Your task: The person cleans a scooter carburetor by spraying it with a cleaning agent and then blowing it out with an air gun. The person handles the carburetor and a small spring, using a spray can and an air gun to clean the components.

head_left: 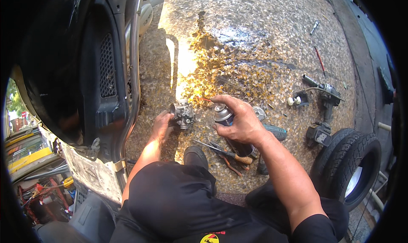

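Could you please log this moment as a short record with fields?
Left hand: grips a metal carburetor on the ground
Right hand: holds a spray can, its thin red straw aimed at the carburetor
Ground: speckled stone floor, wet patch
Nearby: pliers, cordless power tool, tyre, scooter body

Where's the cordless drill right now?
In the head view the cordless drill lies on the speckled floor at the right, just above the black tyre and right of the right hand holding the spray can.
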Action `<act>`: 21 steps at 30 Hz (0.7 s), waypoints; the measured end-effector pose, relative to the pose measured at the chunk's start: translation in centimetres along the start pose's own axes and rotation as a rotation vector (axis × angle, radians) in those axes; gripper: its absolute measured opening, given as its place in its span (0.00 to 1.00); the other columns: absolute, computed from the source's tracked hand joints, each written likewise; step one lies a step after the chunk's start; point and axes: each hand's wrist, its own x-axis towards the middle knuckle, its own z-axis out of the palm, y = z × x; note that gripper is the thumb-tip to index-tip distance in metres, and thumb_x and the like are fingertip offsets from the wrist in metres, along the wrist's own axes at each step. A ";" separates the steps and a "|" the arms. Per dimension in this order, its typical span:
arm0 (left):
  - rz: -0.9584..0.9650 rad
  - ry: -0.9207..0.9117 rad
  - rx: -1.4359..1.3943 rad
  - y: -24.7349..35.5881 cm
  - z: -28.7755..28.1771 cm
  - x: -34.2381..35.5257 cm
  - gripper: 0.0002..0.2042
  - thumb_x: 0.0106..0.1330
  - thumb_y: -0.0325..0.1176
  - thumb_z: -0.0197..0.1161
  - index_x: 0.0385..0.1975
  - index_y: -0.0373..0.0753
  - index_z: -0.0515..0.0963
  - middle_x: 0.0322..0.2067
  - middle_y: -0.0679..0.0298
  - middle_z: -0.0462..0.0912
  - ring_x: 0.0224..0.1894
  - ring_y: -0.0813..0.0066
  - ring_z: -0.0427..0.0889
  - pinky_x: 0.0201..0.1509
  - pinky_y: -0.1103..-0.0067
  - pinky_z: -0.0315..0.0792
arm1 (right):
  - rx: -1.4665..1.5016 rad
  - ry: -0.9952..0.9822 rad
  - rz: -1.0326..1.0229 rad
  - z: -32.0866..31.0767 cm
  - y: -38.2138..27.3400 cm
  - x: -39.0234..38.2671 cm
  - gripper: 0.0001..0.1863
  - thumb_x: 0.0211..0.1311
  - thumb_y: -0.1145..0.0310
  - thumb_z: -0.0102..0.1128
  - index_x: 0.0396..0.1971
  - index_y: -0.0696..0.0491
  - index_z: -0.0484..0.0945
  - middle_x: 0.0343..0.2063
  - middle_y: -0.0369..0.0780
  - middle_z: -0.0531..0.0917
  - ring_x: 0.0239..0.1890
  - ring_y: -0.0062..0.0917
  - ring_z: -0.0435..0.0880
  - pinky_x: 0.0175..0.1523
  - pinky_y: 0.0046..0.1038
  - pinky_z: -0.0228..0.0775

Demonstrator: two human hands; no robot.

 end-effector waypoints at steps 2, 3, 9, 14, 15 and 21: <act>0.024 -0.029 0.007 0.4 0.0 -0.3 0.22 0.62 0.34 0.57 0.57 0.35 0.73 0.45 0.59 0.80 0.48 0.66 0.80 0.50 0.65 0.75 | -0.021 0.043 -0.060 0.2 0.0 -0.1 0.33 0.43 0.71 0.71 0.56 0.49 0.75 0.47 0.45 0.83 0.48 0.36 0.84 0.56 0.33 0.75; 0.037 -0.045 -0.014 0.5 0.0 -0.4 0.22 0.62 0.33 0.56 0.56 0.34 0.74 0.45 0.58 0.81 0.47 0.66 0.81 0.50 0.67 0.75 | -0.035 0.065 -0.086 0.2 0.1 -0.1 0.34 0.43 0.71 0.71 0.56 0.49 0.75 0.46 0.44 0.83 0.47 0.35 0.84 0.56 0.32 0.75; 0.177 0.000 0.351 -1.0 0.7 -1.4 0.23 0.54 0.29 0.59 0.53 0.34 0.77 0.39 0.59 0.85 0.42 0.67 0.84 0.48 0.71 0.76 | 0.080 0.014 0.047 0.0 0.3 0.1 0.34 0.44 0.66 0.72 0.57 0.49 0.75 0.45 0.45 0.83 0.47 0.40 0.83 0.55 0.36 0.74; 0.242 0.062 0.744 -1.6 0.8 -0.9 0.22 0.51 0.25 0.64 0.50 0.36 0.79 0.38 0.57 0.87 0.39 0.68 0.86 0.46 0.75 0.76 | 0.006 0.056 -0.045 0.3 0.1 0.1 0.33 0.44 0.70 0.72 0.56 0.50 0.75 0.44 0.43 0.83 0.46 0.33 0.85 0.54 0.32 0.76; 0.231 0.013 0.767 -1.5 0.7 -0.9 0.22 0.52 0.28 0.67 0.50 0.34 0.78 0.41 0.60 0.86 0.41 0.73 0.83 0.47 0.76 0.75 | -0.020 0.062 -0.052 0.3 0.0 0.1 0.33 0.44 0.72 0.72 0.56 0.51 0.74 0.44 0.43 0.83 0.45 0.30 0.85 0.54 0.31 0.76; 0.316 0.034 0.412 -0.8 1.9 -0.5 0.15 0.61 0.31 0.68 0.46 0.35 0.77 0.37 0.65 0.83 0.38 0.78 0.81 0.41 0.79 0.77 | 0.084 0.025 0.028 -0.3 -0.5 0.1 0.34 0.45 0.71 0.72 0.57 0.51 0.74 0.43 0.42 0.84 0.44 0.27 0.86 0.54 0.29 0.77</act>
